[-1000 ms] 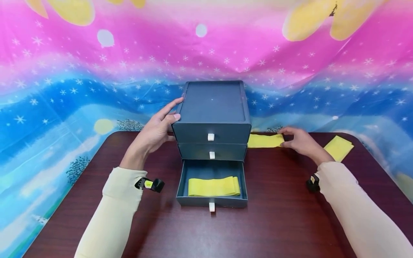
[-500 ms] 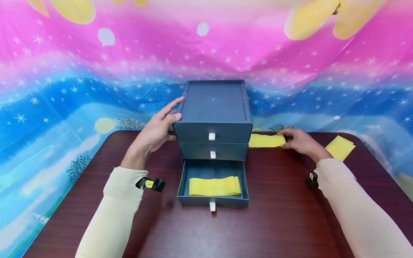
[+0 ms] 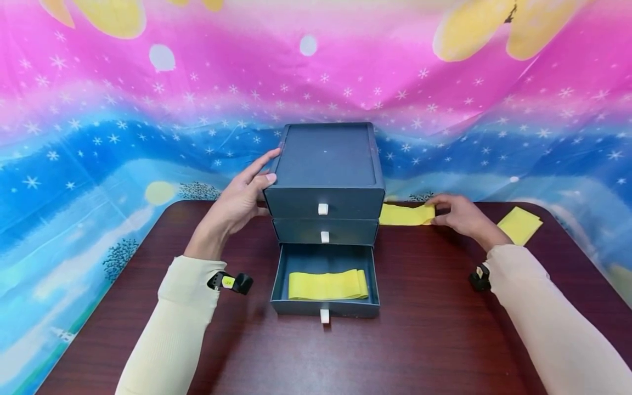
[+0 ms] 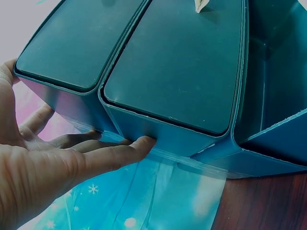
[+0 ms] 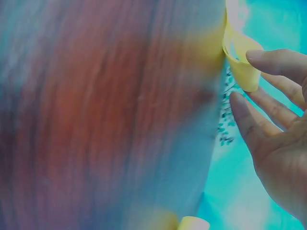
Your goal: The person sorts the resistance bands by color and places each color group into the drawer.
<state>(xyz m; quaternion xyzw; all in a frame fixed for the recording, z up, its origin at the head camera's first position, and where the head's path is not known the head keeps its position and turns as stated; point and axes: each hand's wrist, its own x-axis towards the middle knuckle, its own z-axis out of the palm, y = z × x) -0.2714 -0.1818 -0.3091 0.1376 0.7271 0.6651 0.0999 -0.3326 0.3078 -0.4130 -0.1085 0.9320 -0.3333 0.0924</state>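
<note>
A dark grey drawer unit (image 3: 326, 156) stands on the table with its bottom drawer (image 3: 326, 308) pulled out. Inside that drawer lies a folded yellow strip (image 3: 326, 285). My left hand (image 3: 242, 195) rests against the unit's left side, thumb at the top edge; in the left wrist view its straight fingers (image 4: 144, 143) press the side wall. Right of the unit lies another yellow strip (image 3: 405, 215), its left end hidden behind it. My right hand (image 3: 456, 216) holds this strip's right end between thumb and fingers. A rounded fold of the strip (image 5: 247, 76) shows in the right wrist view.
A folded yellow piece (image 3: 520, 224) lies near the right table corner. White pull tabs (image 3: 323, 209) mark the drawer fronts; the upper two drawers are closed. A patterned curtain (image 3: 336, 71) hangs behind the dark wooden table (image 3: 419, 334).
The right end of the strip by my right hand has bent up slightly. My left hand, the drawer unit and the open drawer stay in place.
</note>
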